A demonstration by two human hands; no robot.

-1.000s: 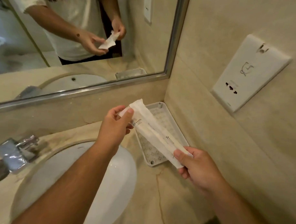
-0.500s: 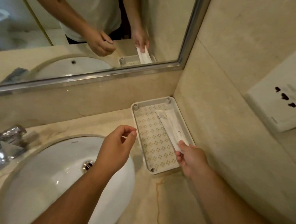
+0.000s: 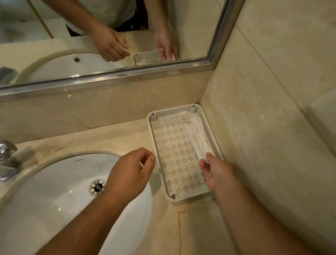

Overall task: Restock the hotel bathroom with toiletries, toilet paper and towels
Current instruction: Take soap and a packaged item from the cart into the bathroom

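So: right hand (image 3: 217,173) pinching toiletry packets (image 3: 196,136) in the tray (image 3: 151,130).
Two long white paper-wrapped packets lie side by side along the tray's right side, far ends at its back right corner, small print on the wrappers too small to read. Right thumb and fingers are clamped on their near ends. Left hand (image 3: 131,173) hovers over the sink (image 3: 56,199) rim just left of the tray, fingers loosely curled, thumb and forefinger close together, holding nothing. White tray with a patterned floor sits on the beige stone counter (image 3: 178,232), tucked into the corner against the side wall (image 3: 258,130). Chrome faucet (image 3: 2,159) at far left, drain (image 3: 98,186) in the basin. Mirror (image 3: 109,30) above reflects both hands and the tray.
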